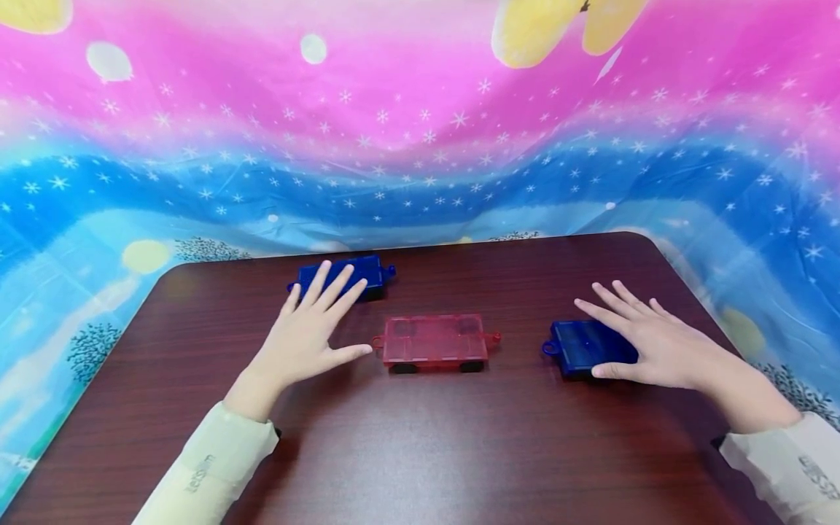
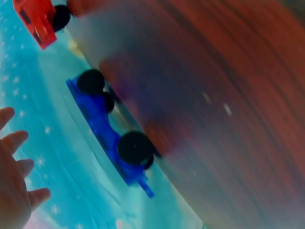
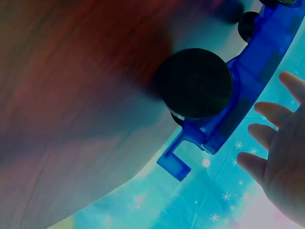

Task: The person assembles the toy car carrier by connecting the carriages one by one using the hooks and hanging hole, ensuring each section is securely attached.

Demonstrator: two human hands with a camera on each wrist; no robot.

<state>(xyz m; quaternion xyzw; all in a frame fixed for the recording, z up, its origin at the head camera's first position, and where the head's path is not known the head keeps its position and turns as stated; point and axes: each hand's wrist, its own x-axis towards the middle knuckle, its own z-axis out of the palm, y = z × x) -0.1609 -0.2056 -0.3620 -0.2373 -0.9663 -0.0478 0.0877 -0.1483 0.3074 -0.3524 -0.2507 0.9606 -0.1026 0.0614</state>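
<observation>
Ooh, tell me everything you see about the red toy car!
The red car is a flat rectangle that looks like see-through plastic. It has black wheels, a small loop on its left end and a small knob on its right. It stands level on the brown table. The left hand's thumb is right by the loop; whether they touch, I can't tell.

The worktop (image 1: 420,445) was glossy and wood-grained. The red wagon (image 1: 433,341), far-edge blue wagon (image 1: 371,270) and right-edge blue wagon (image 1: 579,347) were smooth, translucent plastic; their wheels (image 1: 471,366) looked matt. The backdrop (image 1: 394,157) was creased cloth.
</observation>
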